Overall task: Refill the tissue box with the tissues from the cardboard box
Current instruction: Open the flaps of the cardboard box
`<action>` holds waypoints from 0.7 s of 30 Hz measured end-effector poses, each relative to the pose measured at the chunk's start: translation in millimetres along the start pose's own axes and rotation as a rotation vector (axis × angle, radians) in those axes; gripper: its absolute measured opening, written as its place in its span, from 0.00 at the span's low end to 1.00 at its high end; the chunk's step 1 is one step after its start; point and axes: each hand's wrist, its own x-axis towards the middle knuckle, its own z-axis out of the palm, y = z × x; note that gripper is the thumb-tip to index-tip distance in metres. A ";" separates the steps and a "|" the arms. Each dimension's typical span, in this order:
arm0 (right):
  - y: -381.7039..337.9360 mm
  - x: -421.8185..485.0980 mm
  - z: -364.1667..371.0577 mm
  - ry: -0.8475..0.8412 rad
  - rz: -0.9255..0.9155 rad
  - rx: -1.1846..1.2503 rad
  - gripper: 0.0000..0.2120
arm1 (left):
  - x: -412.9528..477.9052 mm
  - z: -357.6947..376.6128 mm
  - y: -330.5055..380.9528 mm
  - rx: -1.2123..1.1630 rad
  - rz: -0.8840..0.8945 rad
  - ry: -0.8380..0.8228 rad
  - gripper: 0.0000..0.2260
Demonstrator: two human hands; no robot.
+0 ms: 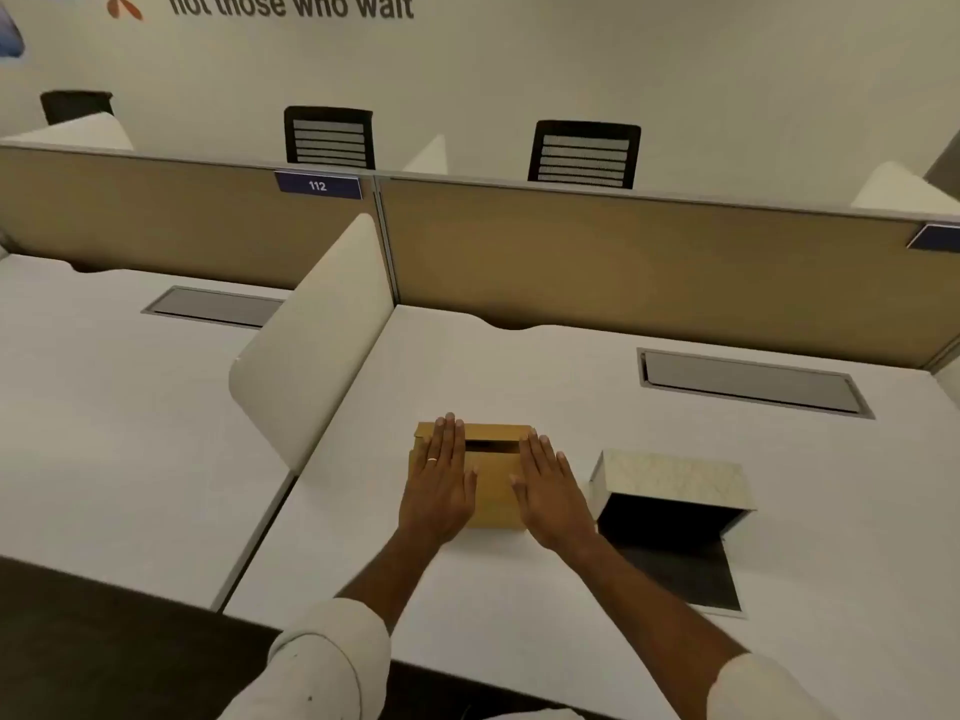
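Observation:
A small brown cardboard box (493, 491) lies on the white desk (519, 589), with a dark slot along its far top edge. My left hand (441, 485) rests flat on the box's left side, fingers spread, a ring on one finger. Flat on the right side lies my right hand (550, 491). Neither hand grips anything. To the right stands the cream marbled tissue box (670, 483), tipped so its open dark inside faces me, its flap (691, 574) lying on the desk. No tissues are visible.
A white side divider (317, 345) rises to the left of the box. A tan partition (649, 272) runs along the desk's back. A grey cable hatch (748, 381) is set in the desk at the back right. Black chairs (584, 153) stand beyond.

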 end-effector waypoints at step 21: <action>-15.6 6.9 10.1 0.246 -0.040 -0.098 0.13 | 8.0 -5.3 -61.2 0.101 0.293 0.153 0.19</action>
